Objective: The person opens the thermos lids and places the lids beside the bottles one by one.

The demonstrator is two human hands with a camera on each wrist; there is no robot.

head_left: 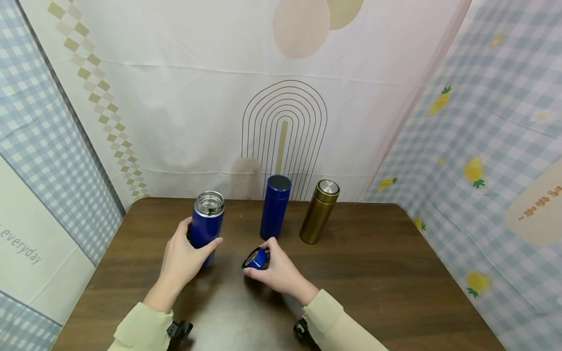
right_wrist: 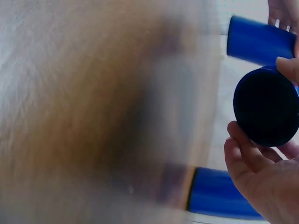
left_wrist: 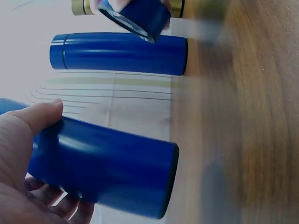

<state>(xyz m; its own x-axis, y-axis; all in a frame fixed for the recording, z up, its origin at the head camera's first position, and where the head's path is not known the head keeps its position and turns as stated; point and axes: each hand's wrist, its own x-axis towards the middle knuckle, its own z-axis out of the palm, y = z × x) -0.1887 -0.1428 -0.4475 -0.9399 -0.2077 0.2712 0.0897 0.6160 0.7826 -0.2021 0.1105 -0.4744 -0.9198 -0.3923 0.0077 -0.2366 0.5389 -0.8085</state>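
My left hand (head_left: 181,261) grips a blue thermos (head_left: 206,229), its thumb and fingers wrapped round the body. The thermos has no lid on, so its steel neck and mouth show at the top in the head view. To the right, my right hand (head_left: 283,273) pinches a blue lid (head_left: 258,259) between thumb and fingers, tipped on its side above the table. The lid's dark round face (right_wrist: 266,107) is turned to the camera in the right wrist view. A gap separates lid and thermos.
A second blue thermos (head_left: 275,207) with its lid on stands behind my right hand. Right of it stands a gold thermos (head_left: 319,212) with a silver-topped lid. All are on a brown wooden table (head_left: 373,278), with a patterned cloth (head_left: 193,122) hanging behind.
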